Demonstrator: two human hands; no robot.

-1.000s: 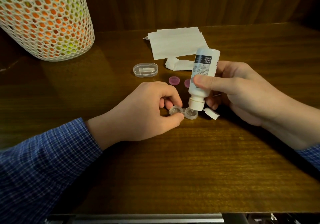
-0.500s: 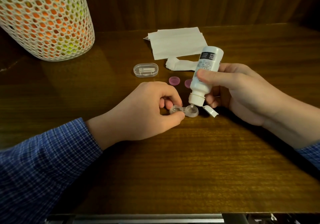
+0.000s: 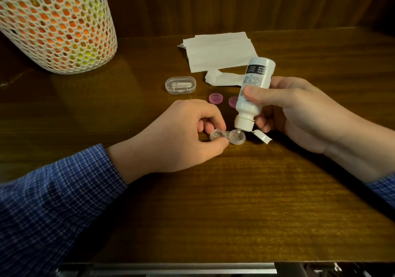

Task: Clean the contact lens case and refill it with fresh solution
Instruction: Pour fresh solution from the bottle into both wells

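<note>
A clear two-well contact lens case [image 3: 228, 137] lies on the wooden table [image 3: 235, 201]. My left hand [image 3: 181, 135] pinches its left well between thumb and forefinger. My right hand [image 3: 299, 109] grips a white solution bottle [image 3: 254, 92], tipped nozzle-down with its tip just over the right well. The bottle's flip cap [image 3: 263, 136] hangs open beside the case. Two pink case lids [image 3: 216, 98] lie behind the case, one partly hidden by the bottle.
A small clear oval box [image 3: 180, 84] sits behind my left hand. White tissues [image 3: 218, 52] and a crumpled tissue [image 3: 222, 78] lie at the back. A white mesh basket [image 3: 53, 24] stands at the back left. The table's front edge runs along the bottom.
The bottle has tilted more to the right and lifted slightly, so its nozzle tip now shows over the right well. My left hand has stayed put on the case.
</note>
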